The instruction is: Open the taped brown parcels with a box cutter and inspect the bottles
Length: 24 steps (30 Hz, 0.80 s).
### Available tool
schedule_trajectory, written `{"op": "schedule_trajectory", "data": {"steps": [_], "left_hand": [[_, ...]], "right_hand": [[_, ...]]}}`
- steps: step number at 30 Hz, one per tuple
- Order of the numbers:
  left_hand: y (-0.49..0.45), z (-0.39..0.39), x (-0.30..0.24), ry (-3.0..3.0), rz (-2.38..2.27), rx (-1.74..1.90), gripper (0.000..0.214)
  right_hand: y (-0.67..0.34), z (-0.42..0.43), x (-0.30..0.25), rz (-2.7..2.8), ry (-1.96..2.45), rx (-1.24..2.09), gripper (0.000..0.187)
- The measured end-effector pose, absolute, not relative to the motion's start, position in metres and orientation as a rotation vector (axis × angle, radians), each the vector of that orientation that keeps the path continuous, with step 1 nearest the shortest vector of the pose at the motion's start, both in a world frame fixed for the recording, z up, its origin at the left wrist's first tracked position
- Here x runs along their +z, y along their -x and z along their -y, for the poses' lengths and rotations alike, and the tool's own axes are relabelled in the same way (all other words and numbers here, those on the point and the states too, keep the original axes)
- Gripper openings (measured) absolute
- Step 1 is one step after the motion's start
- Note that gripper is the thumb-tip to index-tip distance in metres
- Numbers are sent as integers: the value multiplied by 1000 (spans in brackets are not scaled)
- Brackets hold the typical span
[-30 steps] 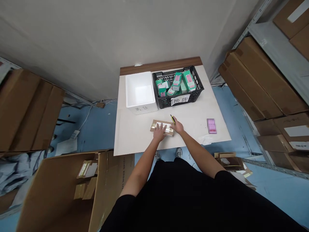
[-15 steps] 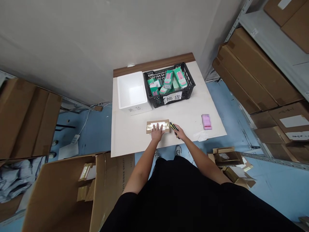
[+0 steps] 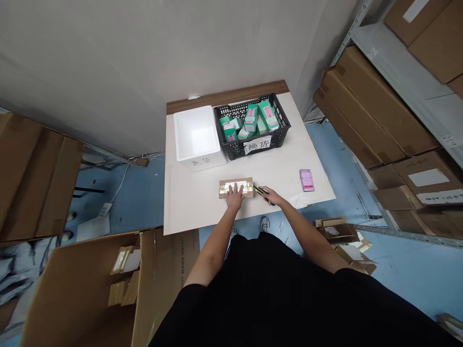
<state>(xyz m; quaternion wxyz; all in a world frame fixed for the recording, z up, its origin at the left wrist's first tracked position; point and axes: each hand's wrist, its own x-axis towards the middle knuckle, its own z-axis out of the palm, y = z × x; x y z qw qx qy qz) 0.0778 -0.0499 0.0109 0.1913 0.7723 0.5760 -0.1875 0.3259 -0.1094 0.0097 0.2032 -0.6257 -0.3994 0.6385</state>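
My left hand (image 3: 234, 196) lies spread, unclosed, over the taped carton (image 3: 224, 186) on the table (image 3: 197, 198); my right hand (image 3: 272, 195) has its grip around the black-and-yellow cutter (image 3: 259, 190), tip just beside the carton's right end. A skidding tip could nick my left fingers; too light a press might let the carton twist.

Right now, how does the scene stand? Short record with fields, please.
Left hand: fingers spread on top of a small cardboard box
Right hand: holds a yellow-and-black cutter, tip by the box's right end; contact unclear
Black crate: holds green-and-pink boxes
White bin: left of crate
Table's right side: pixelated pink item
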Motion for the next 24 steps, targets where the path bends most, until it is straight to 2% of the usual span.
{"op": "schedule_trajectory", "data": {"steps": [4,8,16,22,24], "left_hand": [[-77,49,14,-2177,-1616,-496,72],[-71,33,22,-2207,-1546,-440,75],[-32,-16,35,-2155,-1511,-446,69],[-13,18,31,-2007,-1798,-400,68],[-11,38,28,-1969,-1781,-410,65]], "right_hand": [[-340,112,22,1159,1788,1766,59],[-327,115,24,1023,1893,1484,62],[-224,109,-11,951,2226,1115,99],[-200,47,-8,981,2421,1025,99],[-194,15,-1,1008,2433,1029,93]]}}
